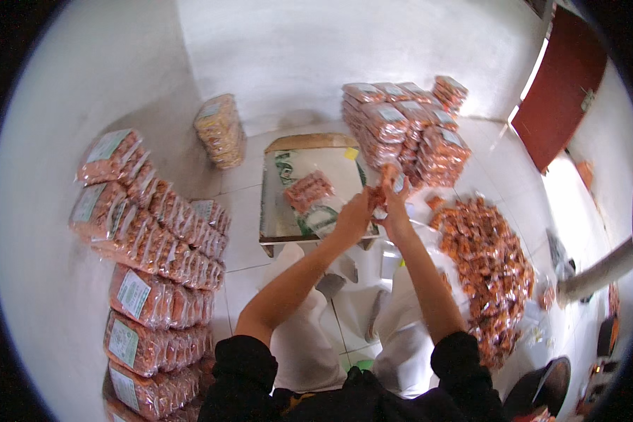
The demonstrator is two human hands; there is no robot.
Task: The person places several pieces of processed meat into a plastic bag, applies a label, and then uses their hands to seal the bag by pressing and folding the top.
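In front of me, just past the right edge of a low wooden table, my two hands are close together. My left hand and my right hand are both closed on a clear plastic bag of reddish-orange pieces. The fingers partly hide the bag. On the table's white, green-printed sheet lies a flat, filled clear pack. A large heap of small reddish-brown wrapped pieces spreads over the floor to the right of my right forearm.
Filled packs stand in long rows along the left wall. More packs are piled behind the table to the right, and a yellowish stack sits at the back left. A dark red door stands ajar. A grey pole slants at the right.
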